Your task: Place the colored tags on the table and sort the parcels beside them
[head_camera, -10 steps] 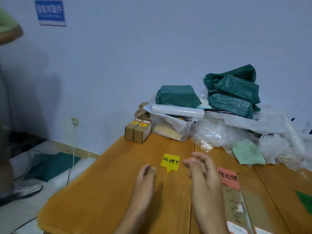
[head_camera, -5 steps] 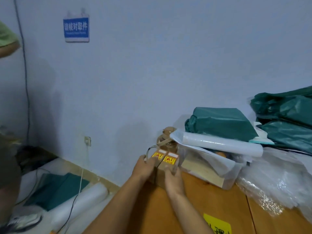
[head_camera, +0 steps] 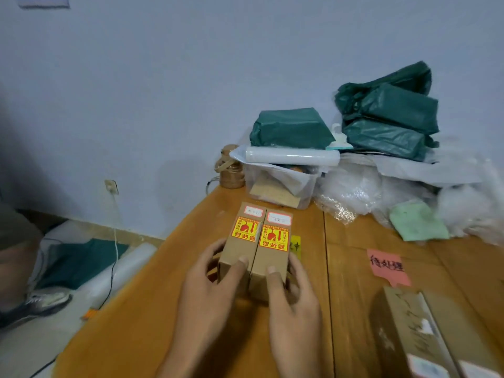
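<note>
Two small brown cardboard boxes (head_camera: 256,249) with yellow-and-red fragile stickers lie side by side on the wooden table (head_camera: 152,323). My left hand (head_camera: 210,290) grips the left box and my right hand (head_camera: 291,298) grips the right box, thumbs on their near ends. The yellow tag (head_camera: 296,245) is mostly hidden behind the right box. A pink tag (head_camera: 387,266) with handwriting lies to the right. Two long brown boxes (head_camera: 425,336) lie just below the pink tag.
Green plastic parcels (head_camera: 387,115) and another green parcel (head_camera: 289,129) are piled at the back on a clear bin (head_camera: 281,186) and bubble wrap (head_camera: 354,192). A tape roll (head_camera: 230,170) stands by the wall. A person's leg and shoe (head_camera: 35,301) are at left on the floor.
My hands reached to the back of the table, took hold of the two small boxes and drew them toward me, onto the spot by the yellow tag.
</note>
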A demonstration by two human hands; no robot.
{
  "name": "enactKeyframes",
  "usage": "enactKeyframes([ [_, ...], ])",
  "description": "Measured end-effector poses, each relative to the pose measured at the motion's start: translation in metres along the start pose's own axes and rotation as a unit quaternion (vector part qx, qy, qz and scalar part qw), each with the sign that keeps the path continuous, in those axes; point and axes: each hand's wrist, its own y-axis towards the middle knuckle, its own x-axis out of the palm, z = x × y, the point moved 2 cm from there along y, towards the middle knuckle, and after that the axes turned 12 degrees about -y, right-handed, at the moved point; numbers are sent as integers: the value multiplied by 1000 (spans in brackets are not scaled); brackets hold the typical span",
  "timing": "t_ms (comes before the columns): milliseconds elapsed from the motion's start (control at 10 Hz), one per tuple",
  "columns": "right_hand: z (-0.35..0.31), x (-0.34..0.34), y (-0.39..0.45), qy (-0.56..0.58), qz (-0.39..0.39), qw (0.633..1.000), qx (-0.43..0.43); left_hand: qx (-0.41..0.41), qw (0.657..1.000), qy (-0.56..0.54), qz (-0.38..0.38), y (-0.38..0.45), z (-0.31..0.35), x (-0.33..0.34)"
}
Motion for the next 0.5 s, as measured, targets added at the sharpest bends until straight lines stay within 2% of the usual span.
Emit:
enactKeyframes([
  [200, 35, -50, -54, -47, 34, 998, 28, -49, 999, -5, 11, -75, -29, 11],
  [400, 54, -57, -59, -126, -17, 991, 40, -59, 997, 33, 34, -92, -51, 13],
  [500, 38, -78, -65, -159, -32, 987, 26, -57, 996, 55, 38, -94, -46, 14],
])
